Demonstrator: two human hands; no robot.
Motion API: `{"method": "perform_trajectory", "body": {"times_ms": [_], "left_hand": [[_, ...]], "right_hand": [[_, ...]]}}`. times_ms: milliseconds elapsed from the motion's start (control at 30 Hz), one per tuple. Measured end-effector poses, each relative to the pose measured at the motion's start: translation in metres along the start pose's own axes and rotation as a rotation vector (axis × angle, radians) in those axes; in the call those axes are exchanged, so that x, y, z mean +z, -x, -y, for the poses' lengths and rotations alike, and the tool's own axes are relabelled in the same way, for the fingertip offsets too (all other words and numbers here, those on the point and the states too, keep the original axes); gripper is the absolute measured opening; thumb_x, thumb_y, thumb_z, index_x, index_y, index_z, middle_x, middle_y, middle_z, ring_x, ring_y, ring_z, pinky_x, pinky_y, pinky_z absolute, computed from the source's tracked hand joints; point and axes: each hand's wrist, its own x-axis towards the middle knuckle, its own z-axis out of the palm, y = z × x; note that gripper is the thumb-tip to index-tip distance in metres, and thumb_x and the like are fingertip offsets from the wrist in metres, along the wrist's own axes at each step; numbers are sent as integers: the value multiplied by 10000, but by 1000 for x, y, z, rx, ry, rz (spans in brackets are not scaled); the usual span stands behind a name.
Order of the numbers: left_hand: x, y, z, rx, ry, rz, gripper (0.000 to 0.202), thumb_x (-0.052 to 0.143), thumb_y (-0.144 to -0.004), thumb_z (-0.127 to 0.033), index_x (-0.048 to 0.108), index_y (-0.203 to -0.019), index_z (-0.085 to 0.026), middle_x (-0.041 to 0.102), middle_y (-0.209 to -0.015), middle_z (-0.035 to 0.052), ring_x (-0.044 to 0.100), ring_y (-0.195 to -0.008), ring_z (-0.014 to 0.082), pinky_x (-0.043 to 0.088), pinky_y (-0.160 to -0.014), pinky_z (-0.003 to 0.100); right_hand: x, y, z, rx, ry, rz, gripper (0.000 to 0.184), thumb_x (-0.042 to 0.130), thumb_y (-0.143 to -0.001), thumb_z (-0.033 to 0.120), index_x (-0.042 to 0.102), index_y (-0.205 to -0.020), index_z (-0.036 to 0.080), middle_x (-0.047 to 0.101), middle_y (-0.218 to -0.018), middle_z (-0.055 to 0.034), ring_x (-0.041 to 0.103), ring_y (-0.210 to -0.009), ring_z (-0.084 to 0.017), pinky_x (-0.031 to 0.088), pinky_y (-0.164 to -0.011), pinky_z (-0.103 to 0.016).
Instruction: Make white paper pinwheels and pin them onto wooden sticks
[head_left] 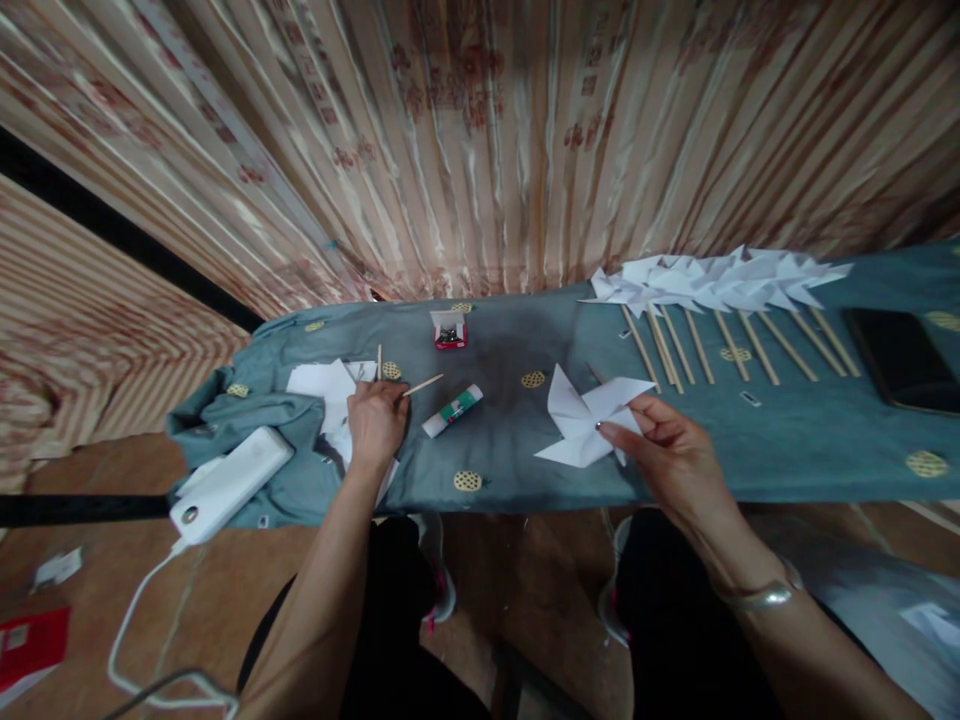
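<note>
My right hand (667, 445) pinches a white paper pinwheel (589, 420), with the thumb beside a small dark dot at its centre. My left hand (377, 420) is closed over a pile of white paper pieces (315, 380). From its fingers a thin wooden stick (425, 384) points to the right. A second stick (379, 360) stands out just beyond the knuckles. Between my hands lies a glue stick (452, 411) with a green and white label. Behind it sits a small open red box (450, 332) of dark metal pins or tacks.
A row of overlapping paper pinwheels (712, 282) on wooden sticks lies at the back right. Beside it is a black phone (904, 358). A white power bank (232, 485) with a cable rests at the left edge of the blue-green cloth (510, 460). A patterned curtain (480, 150) hangs close behind.
</note>
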Motion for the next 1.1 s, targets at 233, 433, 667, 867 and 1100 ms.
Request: {"method": "perform_trajectory", "body": {"times_ms": [233, 433, 667, 867, 1100], "left_hand": [[-24, 7, -25, 37, 320, -226, 244, 537, -833, -307, 741, -899, -190, 720, -930, 87, 612, -947, 261, 432, -888, 396], [-47, 57, -100, -269, 1226, 82, 164, 779, -633, -301, 751, -749, -189, 699, -754, 23, 594, -669, 136, 470, -650, 259], [-6, 133, -146, -912, 1668, 437, 314, 897, -426, -297, 746, -665, -162, 635, -541, -12, 524, -505, 70, 414, -539, 185], [24, 157, -158, -1096, 1743, 398, 325, 875, -417, -271, 735, -670, -124, 662, -573, 20, 563, -520, 121, 459, -559, 240], [41, 153, -158, -1231, 1744, 361, 341, 869, -395, -222, 700, -673, -120, 668, -573, 20, 565, -487, 115, 441, -516, 223]], "right_hand": [[-2, 3, 7, 14, -34, -32, 304, 818, -668, 261, 694, -944, 232, 770, -856, -3, 693, -705, -146, 552, -666, -248], [-6, 14, 18, 1, -8, -28, 313, 804, -687, 244, 688, -977, 244, 768, -894, -7, 698, -717, -151, 568, -664, -251], [-10, 30, 31, 22, -11, 102, 308, 831, -659, 271, 687, -928, 235, 755, -802, -7, 704, -692, -157, 582, -645, -242], [1, 52, 19, 151, 110, 364, 219, 749, -758, 213, 669, -961, 232, 756, -888, 5, 709, -719, -121, 569, -657, -193], [10, 58, -10, -13, 525, 325, 204, 657, -815, 170, 625, -1005, 236, 756, -879, 22, 722, -792, -116, 572, -758, -195]]}}
